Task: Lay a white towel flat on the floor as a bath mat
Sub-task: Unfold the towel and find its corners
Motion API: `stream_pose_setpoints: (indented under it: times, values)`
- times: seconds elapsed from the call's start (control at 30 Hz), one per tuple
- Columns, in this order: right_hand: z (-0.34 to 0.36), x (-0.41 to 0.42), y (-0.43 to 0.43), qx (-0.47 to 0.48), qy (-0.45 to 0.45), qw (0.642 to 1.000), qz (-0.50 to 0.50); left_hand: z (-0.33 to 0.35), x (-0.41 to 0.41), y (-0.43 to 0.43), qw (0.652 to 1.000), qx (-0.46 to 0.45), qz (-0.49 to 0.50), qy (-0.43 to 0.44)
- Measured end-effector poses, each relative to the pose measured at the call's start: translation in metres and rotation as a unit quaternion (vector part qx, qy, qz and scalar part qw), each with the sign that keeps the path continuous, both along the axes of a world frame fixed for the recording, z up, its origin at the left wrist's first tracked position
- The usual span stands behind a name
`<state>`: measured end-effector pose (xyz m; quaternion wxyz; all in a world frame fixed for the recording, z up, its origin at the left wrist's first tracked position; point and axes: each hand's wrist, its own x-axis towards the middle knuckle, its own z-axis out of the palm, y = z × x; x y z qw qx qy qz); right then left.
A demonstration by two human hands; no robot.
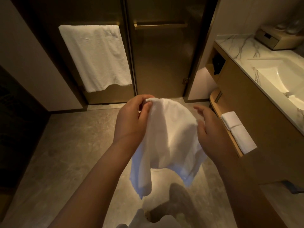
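A white towel (169, 139) hangs bunched in the air in front of me, above the stone floor (69, 145). My left hand (131, 119) pinches its upper edge between thumb and fingers. On the towel's right side my right hand (210, 129) has its thumb pressed into the cloth and its fingers spread. The towel's lower corners dangle loose near my legs. None of the towel touches the floor.
Another white towel (97, 56) hangs on a bar on the left glass door. The right door has a bare bar (160, 25). A vanity with a marble top and sink (278, 79) stands on the right, with folded white towels (236, 130) on its lower shelf.
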<state>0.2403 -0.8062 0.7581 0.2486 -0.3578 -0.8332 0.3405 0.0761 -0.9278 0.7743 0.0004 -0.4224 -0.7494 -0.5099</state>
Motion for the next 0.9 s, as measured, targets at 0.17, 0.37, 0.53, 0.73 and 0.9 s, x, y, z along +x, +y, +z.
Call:
stream_pose_setpoints:
  times: [0.17,0.37,0.53,0.73,0.9]
  values:
    - [0.007,-0.019,-0.017,0.03,0.056,0.996,0.055,-0.005,0.01,0.001,0.995,-0.06,-0.059,0.056]
    - [-0.003,-0.035,-0.032,0.003,0.103,0.993,0.06,-0.009,0.017,-0.005,0.989,-0.055,-0.101,0.096]
    - [-0.008,-0.043,-0.04,0.032,0.127,0.989,0.064,-0.013,0.011,-0.013,0.996,-0.043,-0.073,0.015]
    - [0.011,-0.038,-0.039,0.035,0.195,0.979,0.043,-0.018,0.008,-0.02,0.994,-0.049,-0.096,-0.036]
    - [0.027,-0.036,-0.036,0.086,0.176,0.976,0.091,-0.016,0.017,-0.015,0.996,-0.027,-0.082,-0.011]
